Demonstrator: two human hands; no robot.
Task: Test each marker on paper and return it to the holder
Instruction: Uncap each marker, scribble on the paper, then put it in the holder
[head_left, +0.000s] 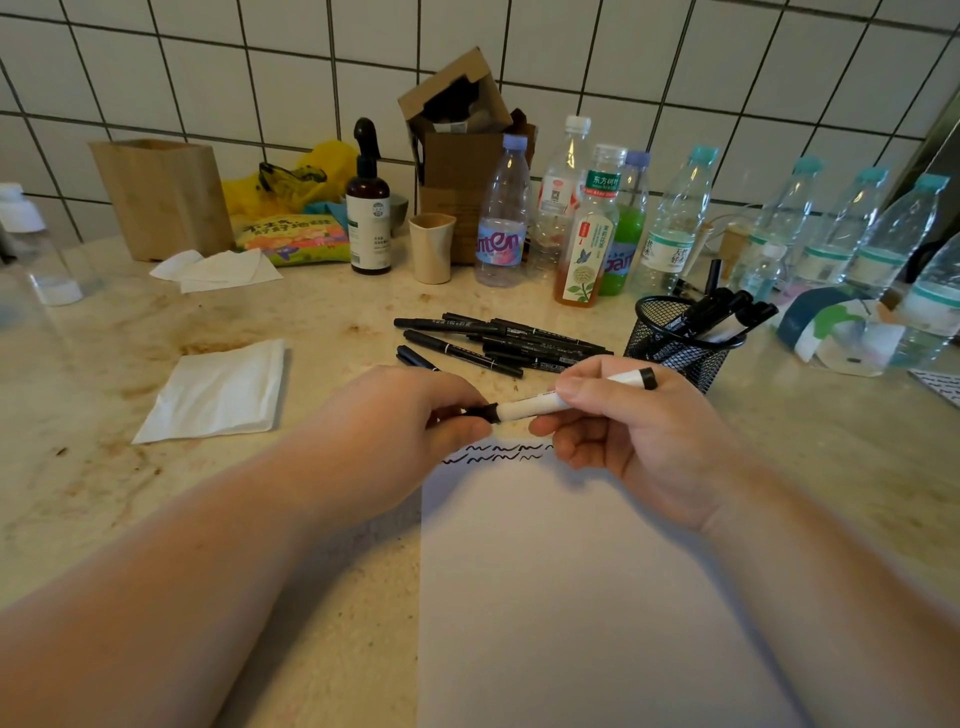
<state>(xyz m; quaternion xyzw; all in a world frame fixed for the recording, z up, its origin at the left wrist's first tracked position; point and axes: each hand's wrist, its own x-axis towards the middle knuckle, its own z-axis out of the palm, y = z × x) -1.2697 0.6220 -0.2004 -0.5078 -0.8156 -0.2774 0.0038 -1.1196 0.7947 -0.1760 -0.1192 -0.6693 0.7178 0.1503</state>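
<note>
Nearest lies the white paper (571, 597), spread on the stone counter (322, 597) between the two forearms; at its far edge run two rows of black wavy test strokes (493, 453).

Just above those strokes both hands hold one white-barrelled marker (524, 408) level over the paper. The left hand (395, 415) curls its fingers and thumb round the marker's black left end, which looks like the cap. The right hand (623, 431) pinches the barrel between thumb and forefinger, the other fingers loosely bent beneath; the black right end sticks out past the knuckles.

Beyond, a pile of black markers (498, 343) lies on the counter, their printing too small to read. To its right stands the black mesh holder (675, 343) with several markers leaning in it.

Farther back, a clear bottle (501, 218) reads "anten" in part, and a tea bottle (589, 228) carries Chinese characters, "东方树叶". A dark pump bottle (368, 208) stands left of them, its label unreadable. A folded tissue (218, 395) lies at the left.
</note>
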